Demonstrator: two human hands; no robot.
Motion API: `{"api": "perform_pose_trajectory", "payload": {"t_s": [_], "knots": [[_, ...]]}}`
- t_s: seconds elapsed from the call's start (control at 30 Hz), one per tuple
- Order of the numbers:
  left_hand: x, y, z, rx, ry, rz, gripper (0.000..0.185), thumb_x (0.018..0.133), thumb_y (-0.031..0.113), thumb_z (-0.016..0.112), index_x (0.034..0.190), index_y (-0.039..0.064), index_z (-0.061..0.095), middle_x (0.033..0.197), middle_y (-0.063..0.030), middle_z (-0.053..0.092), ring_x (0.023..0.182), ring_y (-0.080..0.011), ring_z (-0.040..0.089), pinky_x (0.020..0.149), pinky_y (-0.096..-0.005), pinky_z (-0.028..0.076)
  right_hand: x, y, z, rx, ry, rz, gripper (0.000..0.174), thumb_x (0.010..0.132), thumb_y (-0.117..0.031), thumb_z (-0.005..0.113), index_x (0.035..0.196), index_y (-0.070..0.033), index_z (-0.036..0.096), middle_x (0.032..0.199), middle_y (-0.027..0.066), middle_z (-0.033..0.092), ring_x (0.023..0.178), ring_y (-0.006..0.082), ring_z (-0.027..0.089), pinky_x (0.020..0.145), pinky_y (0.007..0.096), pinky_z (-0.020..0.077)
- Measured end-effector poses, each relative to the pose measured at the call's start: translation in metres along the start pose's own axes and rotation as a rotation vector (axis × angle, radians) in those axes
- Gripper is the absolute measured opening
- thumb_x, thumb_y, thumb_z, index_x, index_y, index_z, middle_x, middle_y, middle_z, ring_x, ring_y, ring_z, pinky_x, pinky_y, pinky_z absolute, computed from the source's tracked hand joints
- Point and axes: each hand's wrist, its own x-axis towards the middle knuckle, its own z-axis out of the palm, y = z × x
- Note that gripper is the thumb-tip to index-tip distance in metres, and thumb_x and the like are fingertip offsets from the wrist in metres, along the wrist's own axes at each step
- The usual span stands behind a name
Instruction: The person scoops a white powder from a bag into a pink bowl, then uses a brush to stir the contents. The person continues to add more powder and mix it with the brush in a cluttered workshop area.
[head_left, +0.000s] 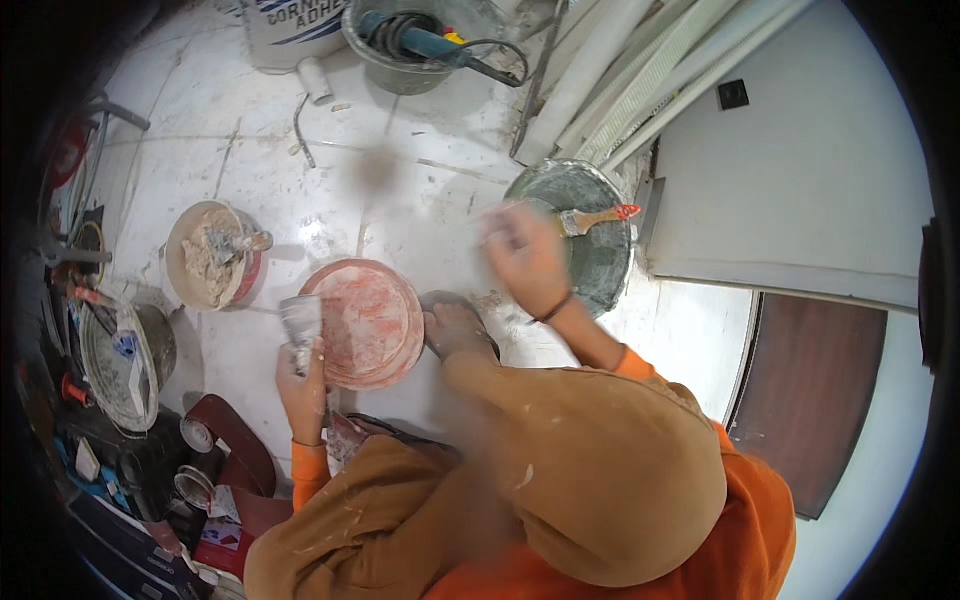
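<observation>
My left hand (301, 394) grips a putty knife (301, 319) with its pale-smeared blade pointing up, by the left rim of a round red plastic lid or shallow tub (367, 322) coated in whitish residue. Blurred by motion, my right hand (525, 259) has its fingers curled beside a dark, plaster-crusted bucket (600, 274). Whether it holds anything small is unclear. Across that bucket rests a paintbrush (596, 219) with a wooden handle and red tip. Left of the lid stands a tub of beige filler (206, 259), with another putty knife (232, 246) in it.
My foot in a dark sandal (461, 330) is beside the lid. A power tool with coiled cord (420, 41) sits in a basin (405, 79). White mouldings (645, 82) lean at upper right. A cluttered bucket (124, 367) and reddish-brown sandpaper roll (240, 442) are left.
</observation>
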Motion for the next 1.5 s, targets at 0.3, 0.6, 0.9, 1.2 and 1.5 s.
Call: {"api": "perform_pose_trajectory", "payload": {"t_s": [0.3,0.6,0.9,1.2,1.5], "knots": [[0.04,-0.066,0.003,-0.196,-0.021,0.071,0.056,0.085,0.009,0.077,0.133,-0.007,0.054,0.118,-0.0131,0.066,0.106,-0.0215,0.063,0.098,-0.0321,0.048,-0.045,0.156,-0.107,0.221,0.114,0.872,0.053,0.093,-0.032,0.072,0.131,0.003,0.059,0.119,0.0138,0.067,0.102,0.0241,0.068,0.081,0.0361,0.0558],[0.032,-0.007,-0.007,-0.167,-0.045,-0.139,0.049,0.092,0.011,0.069,0.136,-0.002,0.054,0.12,-0.008,0.064,0.107,-0.0166,0.061,0.097,-0.032,0.049,-0.014,0.127,-0.086,-0.48,-0.526,0.617,0.075,0.08,-0.024,0.082,0.142,-0.006,0.045,0.113,0.0231,0.07,0.104,0.0371,0.07,0.089,0.0423,0.0551],[0.033,-0.003,-0.001,-0.289,-0.076,0.043,0.042,0.095,0.021,0.072,0.127,-0.003,0.059,0.118,-0.0059,0.063,0.104,-0.0131,0.059,0.094,-0.0284,0.046,-0.021,0.131,-0.06,-0.639,-0.546,0.181,0.066,0.08,-0.016,0.077,0.139,-0.011,0.049,0.107,0.0229,0.07,0.101,0.0422,0.068,0.087,0.0522,0.0547],[0.044,0.038,-0.018,-0.129,-0.208,0.063,0.044,0.098,0.027,0.066,0.13,-0.001,0.055,0.116,-0.0071,0.064,0.104,-0.0149,0.06,0.094,-0.0317,0.049,-0.017,0.115,-0.072,-0.516,-0.334,0.18,0.042,0.085,-0.016,0.07,0.125,-0.005,0.062,0.091,0.0235,0.071,0.085,0.043,0.068,0.077,0.0504,0.0541],[0.027,0.201,0.015,0.061,-0.422,0.119,0.035,0.096,0.032,0.066,0.113,0.002,0.063,0.085,0.0001,0.062,0.063,-0.008,0.055,0.054,-0.023,0.043,-0.012,0.028,-0.128,-0.018,0.074,0.18,0.036,0.083,-0.006,0.065,0.118,-0.001,0.071,0.069,0.0089,0.054,0.057,0.0121,0.044,0.055,0.0259,0.0406]]}}
